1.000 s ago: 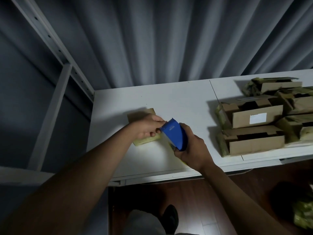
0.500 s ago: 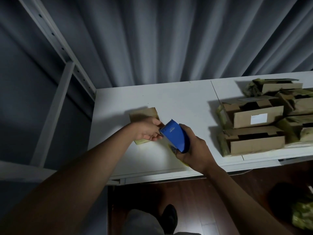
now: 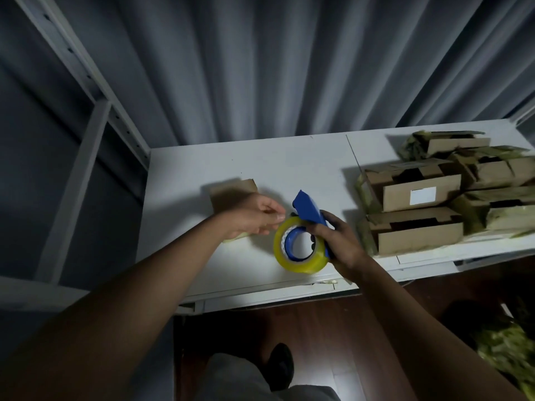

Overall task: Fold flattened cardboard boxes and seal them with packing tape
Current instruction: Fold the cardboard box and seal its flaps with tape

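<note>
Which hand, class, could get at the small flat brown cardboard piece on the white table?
Probably the left hand: it hovers over the cardboard piece, fingers free. The right hand grips the blue tape dispenser.

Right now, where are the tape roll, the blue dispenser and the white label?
tape roll (image 3: 292,263): head view, yellow lower rim.
blue dispenser (image 3: 308,208): head view, upper blade guard.
white label (image 3: 423,195): head view, label centre.

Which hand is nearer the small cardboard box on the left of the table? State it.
Left. The left hand hovers right over the small cardboard box, covering its near part. The right hand is off to the box's right, gripping the blue tape dispenser.
</note>
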